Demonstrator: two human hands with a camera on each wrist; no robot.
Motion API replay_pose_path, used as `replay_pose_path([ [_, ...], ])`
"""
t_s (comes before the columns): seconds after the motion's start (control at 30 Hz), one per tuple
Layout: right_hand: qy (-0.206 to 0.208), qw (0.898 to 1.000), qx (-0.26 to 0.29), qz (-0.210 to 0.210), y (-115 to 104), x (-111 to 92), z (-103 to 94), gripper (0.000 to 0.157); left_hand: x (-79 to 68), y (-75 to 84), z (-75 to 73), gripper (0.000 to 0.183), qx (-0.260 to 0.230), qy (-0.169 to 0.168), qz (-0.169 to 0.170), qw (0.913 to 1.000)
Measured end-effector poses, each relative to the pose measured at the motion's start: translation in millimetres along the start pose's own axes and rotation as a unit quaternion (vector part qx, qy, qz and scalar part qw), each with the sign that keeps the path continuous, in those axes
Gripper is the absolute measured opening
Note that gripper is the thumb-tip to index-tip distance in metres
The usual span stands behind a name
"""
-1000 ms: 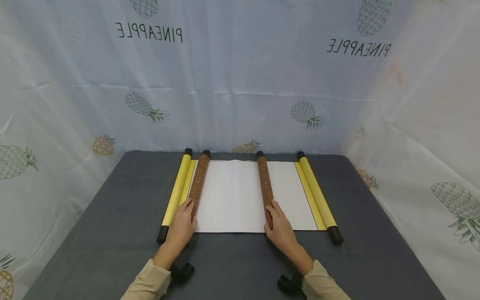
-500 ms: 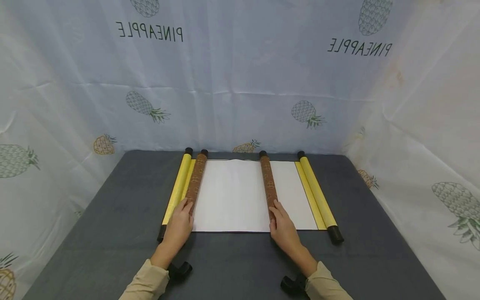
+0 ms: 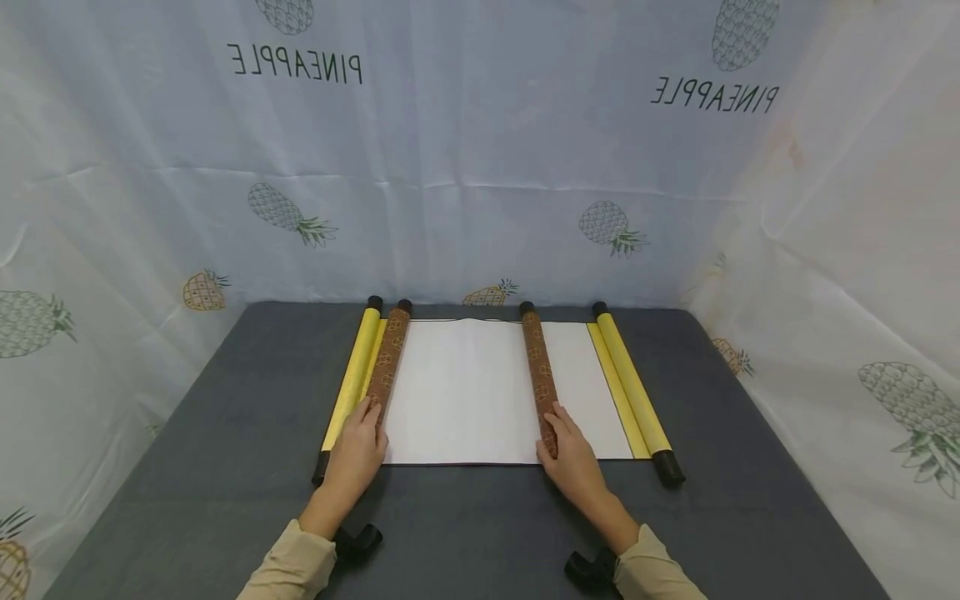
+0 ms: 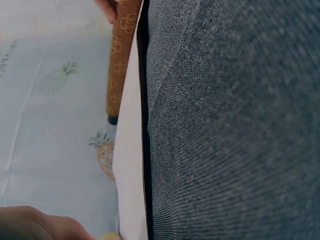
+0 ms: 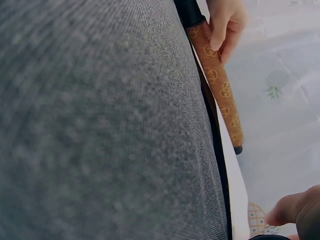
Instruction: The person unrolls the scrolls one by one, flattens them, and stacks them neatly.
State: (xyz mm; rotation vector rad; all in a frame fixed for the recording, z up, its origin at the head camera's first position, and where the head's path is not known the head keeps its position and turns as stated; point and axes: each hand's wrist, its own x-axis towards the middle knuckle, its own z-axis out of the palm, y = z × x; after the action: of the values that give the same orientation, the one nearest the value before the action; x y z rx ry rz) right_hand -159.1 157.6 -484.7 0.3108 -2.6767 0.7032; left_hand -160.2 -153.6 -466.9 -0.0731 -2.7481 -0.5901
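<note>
Two brown patterned scroll rollers with black end caps lie across a white sheet of paper in the head view: a left brown roller (image 3: pixel 387 354) and a right brown roller (image 3: pixel 538 358). My left hand (image 3: pixel 354 454) holds the near end of the left one, its thumb on the inner side. Around the near end of the right one, my right hand (image 3: pixel 576 467) has its fingers bent. White paper (image 3: pixel 461 392) stretches flat between the rollers. The right wrist view shows the left hand's fingers (image 5: pixel 222 30) on its brown roller beside a black cap.
A left yellow roller (image 3: pixel 352 392) and a right yellow roller (image 3: pixel 633 383), both black-capped, flank the paper. All lie on a dark grey tabletop (image 3: pixel 480 533). A pineapple-print curtain (image 3: pixel 465 125) hangs behind and at both sides. Black devices sit at both wrists.
Both hands have moved slightly apart with the brown rollers, left one leftward and right one rightward, widening the white paper between them. Most of this movement came in the first half second.
</note>
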Motion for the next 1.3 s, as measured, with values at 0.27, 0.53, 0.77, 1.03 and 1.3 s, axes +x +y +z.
replay_pose_path([
  [0.27, -0.007, 1.0, -0.003, 0.018, 2, 0, -2.7, 0.058, 1.2, -1.0, -1.9, 0.046, 0.005, -0.01, -0.011, 0.9999],
  [0.53, 0.017, 1.0, 0.001, 0.016, 6, 0, -4.6, 0.052, 3.0, -0.8, -6.0, 0.051, 0.005, -0.02, -0.023, 0.9995],
  [0.77, 0.025, 0.999, 0.006, 0.032, 9, 1, -5.6, 0.052, 3.0, -2.2, -6.6, 0.051, 0.009, -0.022, -0.028, 0.9993],
  [1.03, 0.018, 0.999, 0.015, 0.036, 10, -1, -5.6, 0.052, 1.7, -3.1, -4.1, 0.05, 0.015, 0.019, -0.01, 0.9997],
  [1.3, 0.045, 0.999, 0.007, 0.012, 10, 0, -6.0, 0.048, 2.9, -0.2, -11.2, 0.048, 0.016, -0.02, -0.025, 0.9994],
])
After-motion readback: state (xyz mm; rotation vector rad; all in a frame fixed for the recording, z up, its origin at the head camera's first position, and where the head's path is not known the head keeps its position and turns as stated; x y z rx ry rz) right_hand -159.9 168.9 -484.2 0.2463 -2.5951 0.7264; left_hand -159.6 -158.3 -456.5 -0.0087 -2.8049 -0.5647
